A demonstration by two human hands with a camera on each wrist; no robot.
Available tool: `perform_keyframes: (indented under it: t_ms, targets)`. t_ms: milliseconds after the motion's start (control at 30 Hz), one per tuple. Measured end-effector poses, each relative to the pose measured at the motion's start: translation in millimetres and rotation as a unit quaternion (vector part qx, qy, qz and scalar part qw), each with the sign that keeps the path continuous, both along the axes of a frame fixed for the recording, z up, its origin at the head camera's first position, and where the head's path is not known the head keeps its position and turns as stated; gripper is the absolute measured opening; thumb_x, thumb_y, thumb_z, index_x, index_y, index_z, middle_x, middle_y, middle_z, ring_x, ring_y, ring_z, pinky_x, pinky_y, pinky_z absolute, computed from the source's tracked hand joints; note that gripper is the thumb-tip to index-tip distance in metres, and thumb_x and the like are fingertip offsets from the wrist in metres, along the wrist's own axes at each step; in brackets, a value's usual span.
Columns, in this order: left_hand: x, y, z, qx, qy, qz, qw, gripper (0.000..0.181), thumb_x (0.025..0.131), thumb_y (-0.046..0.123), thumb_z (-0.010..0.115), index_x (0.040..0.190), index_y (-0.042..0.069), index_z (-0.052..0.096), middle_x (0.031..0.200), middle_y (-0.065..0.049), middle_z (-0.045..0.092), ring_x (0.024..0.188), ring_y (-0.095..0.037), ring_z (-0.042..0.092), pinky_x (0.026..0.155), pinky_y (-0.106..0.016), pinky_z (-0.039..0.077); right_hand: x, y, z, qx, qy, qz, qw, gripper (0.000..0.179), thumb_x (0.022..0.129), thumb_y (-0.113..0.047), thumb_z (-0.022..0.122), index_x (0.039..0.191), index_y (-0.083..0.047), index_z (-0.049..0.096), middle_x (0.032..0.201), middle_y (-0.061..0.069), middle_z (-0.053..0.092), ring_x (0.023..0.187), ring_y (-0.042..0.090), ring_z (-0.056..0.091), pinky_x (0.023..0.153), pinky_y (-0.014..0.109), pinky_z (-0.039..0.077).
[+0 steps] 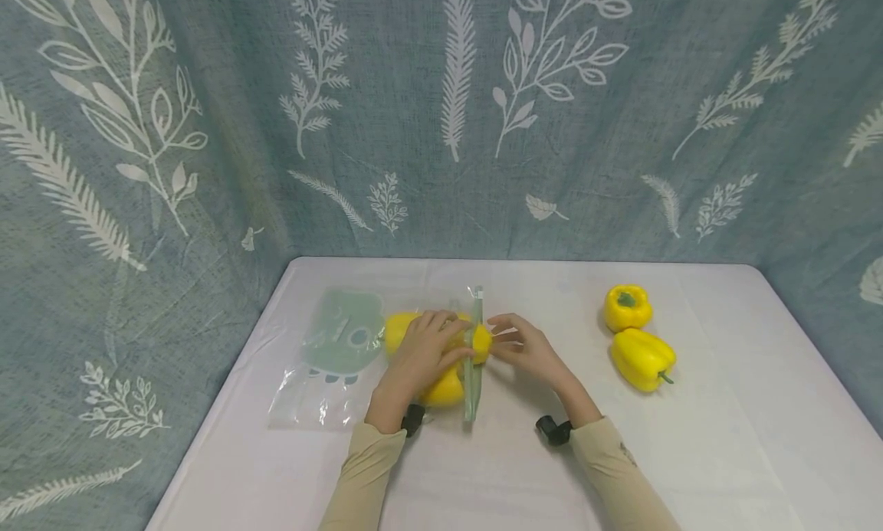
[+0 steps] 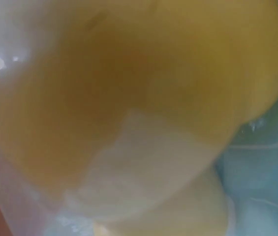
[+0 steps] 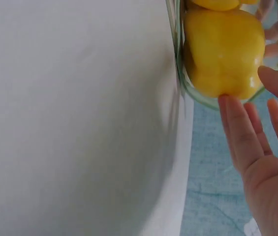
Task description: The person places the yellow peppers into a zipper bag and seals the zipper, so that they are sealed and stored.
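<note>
A clear zip bag (image 1: 324, 397) with a green printed figure lies on the table, its mouth gaping toward the right. Inside it are yellow bell peppers (image 1: 441, 391), and another bell pepper (image 3: 225, 51) sits right at the mouth. My left hand (image 1: 424, 355) lies over the bag and grips the plastic by the opening, fingers and thumb bent near the rim. With nearly straight fingertips, my right hand (image 3: 264, 162) touches the end of the pepper at the mouth. Blurred yellow pepper (image 2: 129, 73) under plastic fills the left wrist view.
Two more yellow bell peppers lie to the right: one upright (image 1: 628, 309) with its green stem end up, the other on its side (image 1: 644, 360). The white-covered table (image 1: 724, 439) ends at a teal leaf-patterned curtain (image 1: 428, 194).
</note>
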State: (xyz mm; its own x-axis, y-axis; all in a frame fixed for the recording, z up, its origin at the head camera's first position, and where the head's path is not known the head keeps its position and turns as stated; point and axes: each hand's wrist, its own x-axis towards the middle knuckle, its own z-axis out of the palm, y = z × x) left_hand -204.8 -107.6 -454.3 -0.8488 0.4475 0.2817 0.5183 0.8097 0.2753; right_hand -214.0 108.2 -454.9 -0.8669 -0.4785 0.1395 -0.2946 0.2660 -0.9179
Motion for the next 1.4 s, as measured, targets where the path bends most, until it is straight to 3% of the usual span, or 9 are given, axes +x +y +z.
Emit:
perform_keyframes:
  t_ms: [233,400,600,867,1033,1167,1400]
  targets:
    - [0.7,0.3,0.3,0.004,0.009,-0.003,1.0000,0.045,0.089,0.049,0.052,0.125,0.022,0.055,0.121,-0.003,0.053,0.111,-0.022,0.044,0.098,-0.042,0.035,-15.4,-1.1,-34.2,-0.013,-0.005,0.019,0.9997,0.044,0.087,-0.009,0.064,0.127,-0.007,0.047,0.118,0.016,0.055,0.112,0.034,0.056,0.092,0.037,0.048]
    - [1.3,0.3,-0.3,0.009,0.018,-0.005,0.9998,0.043,0.089,0.047,0.053,0.124,0.022,0.055,0.120,-0.002,0.054,0.110,-0.022,0.045,0.098,-0.042,0.036,-12.4,-4.0,-31.5,-0.019,-0.010,0.032,0.9993,0.042,0.087,-0.004,0.062,0.127,-0.005,0.047,0.123,0.017,0.053,0.114,0.036,0.054,0.093,0.039,0.047]
    - [1.4,0.1,-0.3,0.004,0.009,-0.003,1.0000,0.044,0.090,0.049,0.050,0.125,0.023,0.055,0.120,-0.001,0.053,0.111,-0.022,0.044,0.099,-0.041,0.035,-3.7,-5.3,-16.9,-0.030,0.008,0.056,0.9980,0.040,0.088,0.001,0.059,0.126,0.003,0.045,0.125,0.023,0.050,0.116,0.042,0.050,0.093,0.045,0.046]
    - [0.8,-0.4,-1.1,0.003,0.011,-0.004,0.9999,0.044,0.091,0.050,0.049,0.125,0.023,0.055,0.122,-0.001,0.052,0.113,-0.022,0.043,0.099,-0.041,0.035,-12.3,-5.5,-36.4,-0.017,0.025,0.047,0.9984,0.038,0.089,-0.009,0.061,0.126,-0.007,0.049,0.125,0.014,0.053,0.112,0.033,0.055,0.092,0.038,0.047]
    - [0.9,-0.5,-1.0,-0.002,0.020,-0.004,0.9998,0.044,0.091,0.050,0.049,0.125,0.022,0.055,0.121,-0.002,0.052,0.111,-0.021,0.044,0.097,-0.040,0.037,-13.0,-7.1,-40.0,-0.025,0.016,0.049,0.9984,0.037,0.091,-0.012,0.060,0.126,-0.007,0.048,0.126,0.014,0.052,0.109,0.032,0.058,0.089,0.035,0.050]
    - [0.6,-0.3,-1.4,0.000,0.024,-0.005,0.9997,0.044,0.090,0.049,0.051,0.124,0.022,0.056,0.119,-0.001,0.053,0.110,-0.021,0.044,0.097,-0.039,0.037,-10.0,-9.7,-35.9,-0.025,0.011,0.047,0.9985,0.037,0.091,-0.006,0.058,0.126,-0.004,0.047,0.127,0.017,0.051,0.109,0.034,0.057,0.088,0.034,0.050]
    - [0.4,0.7,-0.8,0.000,0.022,-0.004,0.9998,0.044,0.090,0.049,0.050,0.124,0.022,0.055,0.119,-0.001,0.053,0.109,-0.020,0.045,0.096,-0.038,0.037,2.8,-12.5,-8.3,-0.028,0.008,0.055,0.9981,0.035,0.090,0.002,0.054,0.124,0.006,0.046,0.126,0.026,0.049,0.110,0.045,0.053,0.090,0.041,0.049]
